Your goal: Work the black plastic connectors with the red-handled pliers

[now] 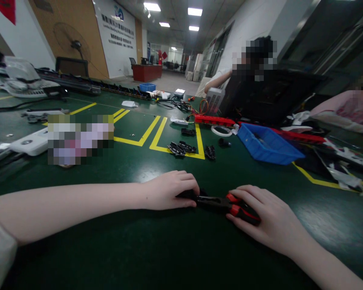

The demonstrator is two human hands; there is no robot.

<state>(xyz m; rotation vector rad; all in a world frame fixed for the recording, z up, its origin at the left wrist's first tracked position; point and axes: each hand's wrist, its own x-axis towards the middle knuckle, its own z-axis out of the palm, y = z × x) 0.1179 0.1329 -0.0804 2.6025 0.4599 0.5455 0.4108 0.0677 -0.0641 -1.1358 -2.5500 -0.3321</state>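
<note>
My right hand [263,213] is wrapped round the red and black handles of a pair of pliers [214,202], whose jaws point left. My left hand [175,191] is closed over a small black part [186,194], most of it hidden under the fingers. The plier tips reach the part at my left fingertips; whether the jaws grip it I cannot tell. Beyond my hands lie several black plastic pieces [181,148], some inside a yellow taped outline, with another black piece [210,152] just right of the tape.
A blue tray [268,147] stands at the right, near a white ring [221,130] and a red strip [214,120]. A white device [33,143] lies at the left beside a blurred-out object. Across the table, a person [236,80] sits by a dark screen.
</note>
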